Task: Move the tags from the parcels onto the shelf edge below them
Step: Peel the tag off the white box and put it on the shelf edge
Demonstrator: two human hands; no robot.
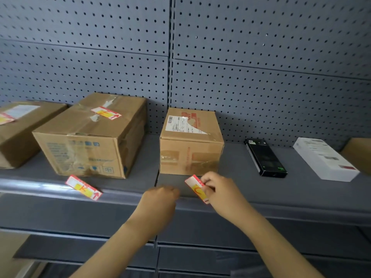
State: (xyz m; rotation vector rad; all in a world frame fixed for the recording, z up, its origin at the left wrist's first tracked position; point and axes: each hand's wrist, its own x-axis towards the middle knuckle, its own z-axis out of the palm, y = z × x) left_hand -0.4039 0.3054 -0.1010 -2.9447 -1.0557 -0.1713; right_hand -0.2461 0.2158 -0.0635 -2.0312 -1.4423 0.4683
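Head view: my right hand [219,190] is pinched on a red, white and yellow tag [196,188], fingers and thumb clamped on its right end, holding it at the front of the grey shelf [140,177] directly below the small parcel [190,145]. Whether the tag already touches the shelf edge [124,194] cannot be determined. My left hand [160,199] is curled loosely, fingers together, holding nothing, resting at the shelf edge just left of that tag and below the small parcel's left corner. The small parcel stands upright near the middle of the shelf, with a white shipping label [181,124] on its top face. Left of the small parcel stands a larger parcel [90,141], which carries a second tag [106,112] on its top. A third tag [83,187] lies tilted on the shelf edge below the larger parcel, well left of my left hand. Further left of the small parcel, a third parcel [22,129] is partly cut off by the frame, with a tag [6,118] on its top. Right of the small parcel lie a black box [265,157] and, beyond it, a white box [325,159]. Behind all parcels rises a grey pegboard wall [261,57].
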